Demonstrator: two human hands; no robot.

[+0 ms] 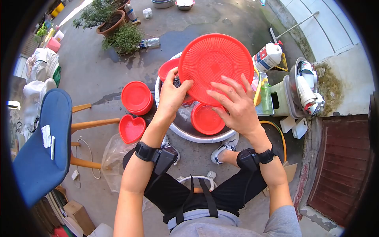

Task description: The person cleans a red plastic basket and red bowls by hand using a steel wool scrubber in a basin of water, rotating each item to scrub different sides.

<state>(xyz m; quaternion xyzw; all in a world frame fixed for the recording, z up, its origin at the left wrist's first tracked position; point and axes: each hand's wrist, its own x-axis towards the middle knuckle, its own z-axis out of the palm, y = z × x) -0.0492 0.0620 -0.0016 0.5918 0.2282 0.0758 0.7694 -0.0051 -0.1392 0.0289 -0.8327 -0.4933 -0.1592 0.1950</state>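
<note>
Left hand (170, 94) pinches the rim of the red colander (216, 63), above the metal basin (184, 135); right hand (239, 106) spreads at its near side, touching or hovering I can't quite tell | smooth plastic slipping that pinch could drop it onto the red bowl (208, 119) | stacked red tubs (136, 96), heart-shaped dish (132, 128) crowd basin's left edge; green bottle (265, 98), right

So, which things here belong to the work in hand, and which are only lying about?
Likely part of the work:
red colander, held by left hand, right hand over it
large basin
red containers inside it
red stack beside it

Probably just lying about:
blue chair
potted plants
white jug
</note>
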